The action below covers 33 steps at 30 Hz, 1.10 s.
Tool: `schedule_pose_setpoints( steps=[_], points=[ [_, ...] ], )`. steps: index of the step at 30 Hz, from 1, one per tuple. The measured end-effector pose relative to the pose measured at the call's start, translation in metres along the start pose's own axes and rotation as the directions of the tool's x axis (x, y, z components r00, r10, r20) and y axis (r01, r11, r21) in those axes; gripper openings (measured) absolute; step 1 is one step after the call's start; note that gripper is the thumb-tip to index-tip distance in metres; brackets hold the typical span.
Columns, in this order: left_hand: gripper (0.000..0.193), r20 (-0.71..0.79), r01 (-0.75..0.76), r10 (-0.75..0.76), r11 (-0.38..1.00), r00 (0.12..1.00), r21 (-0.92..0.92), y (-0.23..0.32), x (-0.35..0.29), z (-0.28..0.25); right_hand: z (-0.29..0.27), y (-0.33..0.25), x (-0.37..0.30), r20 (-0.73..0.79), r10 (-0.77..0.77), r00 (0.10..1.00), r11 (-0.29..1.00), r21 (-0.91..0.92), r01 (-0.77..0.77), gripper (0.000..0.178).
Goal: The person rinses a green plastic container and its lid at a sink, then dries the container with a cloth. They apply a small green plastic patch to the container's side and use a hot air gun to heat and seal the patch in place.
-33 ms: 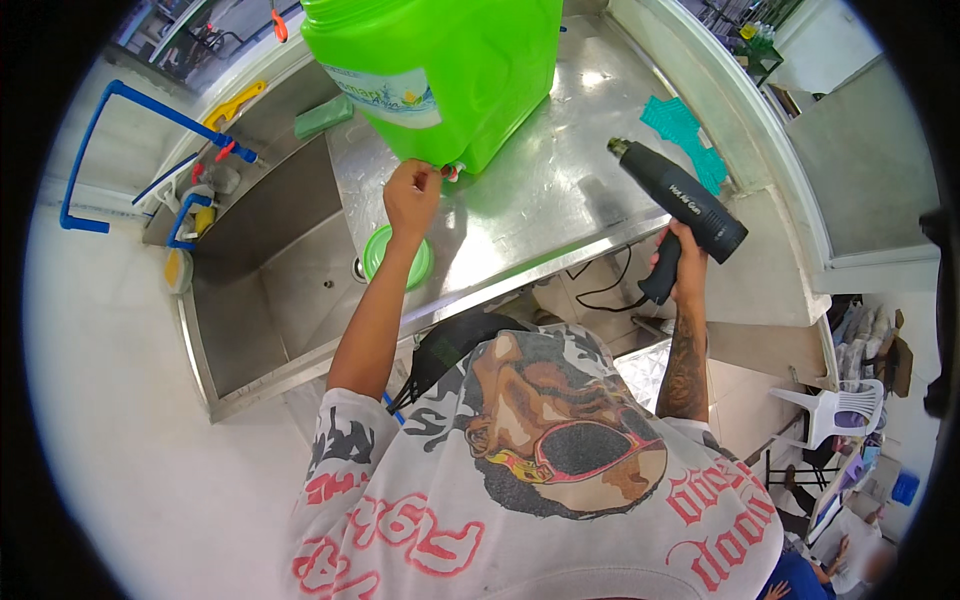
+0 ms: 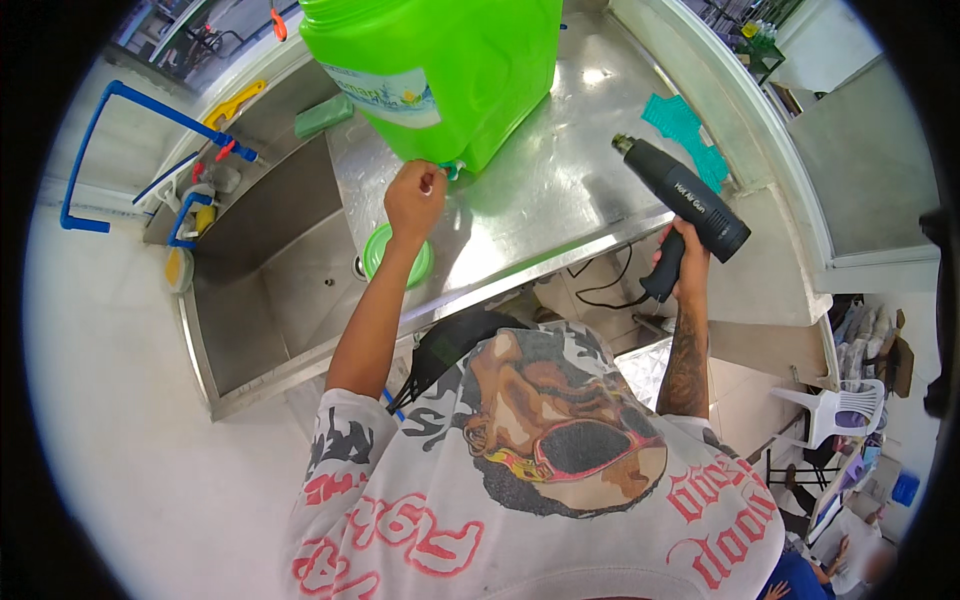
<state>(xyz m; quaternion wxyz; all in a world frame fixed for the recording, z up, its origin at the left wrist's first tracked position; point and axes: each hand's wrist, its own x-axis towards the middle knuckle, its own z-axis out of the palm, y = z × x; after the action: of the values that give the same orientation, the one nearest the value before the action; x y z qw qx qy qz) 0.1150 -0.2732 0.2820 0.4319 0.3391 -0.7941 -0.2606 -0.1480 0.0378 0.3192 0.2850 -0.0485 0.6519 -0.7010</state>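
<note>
A large bright green plastic water container (image 2: 470,60) with a printed label stands on the steel counter (image 2: 500,220). Low on its front corner sits a small tap (image 2: 453,170), showing teal and white. My left hand (image 2: 414,203) is at this tap, fingers curled in a pinch; what they hold, if anything, is too small to make out. My right hand (image 2: 690,265) grips the handle of a black heat gun (image 2: 685,195), held over the counter's front edge. Its nozzle points up and left, apart from the container. A round green lid (image 2: 424,268) lies near the sink's edge.
A deep steel sink (image 2: 290,285) lies to the left, with blue pipes (image 2: 160,115) above it. A teal plastic piece (image 2: 680,130) rests at the counter's right. The gun's black cord (image 2: 605,300) hangs below the edge. A white chair (image 2: 840,410) and seated people are at right.
The small part at the tap looked red and white before and now looks teal and white. The heat gun has shifted very slightly right; my left hand has turned a little.
</note>
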Motion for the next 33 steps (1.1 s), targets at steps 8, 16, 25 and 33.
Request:
schedule_pose_setpoints(
  steps=[8, 16, 25, 33],
  points=[
    [0.012, 0.437, -0.235, 0.198, 0.972, 0.877, 0.031, 0.071, -0.046, 0.027, -0.037, 0.017, 0.023, 0.176, 0.121, 0.977, 0.901, 0.393, -0.182, 0.039],
    [0.019, 0.671, -0.135, 0.062, 0.989, 0.738, 0.057, 0.103, 0.057, 0.195, -0.103, 0.038, -0.001, 0.371, -0.049, 0.927, 0.766, 0.610, -0.204, 0.040],
    [0.013, 0.962, 0.060, 0.203, 0.979, -0.181, -0.195, 0.175, -0.063, 0.225, -0.203, 0.101, -0.061, 0.398, -0.156, 0.904, 0.564, 0.787, -0.249, 0.054],
    [0.016, 0.944, -0.257, 0.330, 0.911, -0.017, -0.323, 0.187, -0.226, 0.409, -0.234, 0.170, -0.155, 0.069, -0.172, 0.983, 0.415, 0.910, 0.009, 0.051]
  ],
)
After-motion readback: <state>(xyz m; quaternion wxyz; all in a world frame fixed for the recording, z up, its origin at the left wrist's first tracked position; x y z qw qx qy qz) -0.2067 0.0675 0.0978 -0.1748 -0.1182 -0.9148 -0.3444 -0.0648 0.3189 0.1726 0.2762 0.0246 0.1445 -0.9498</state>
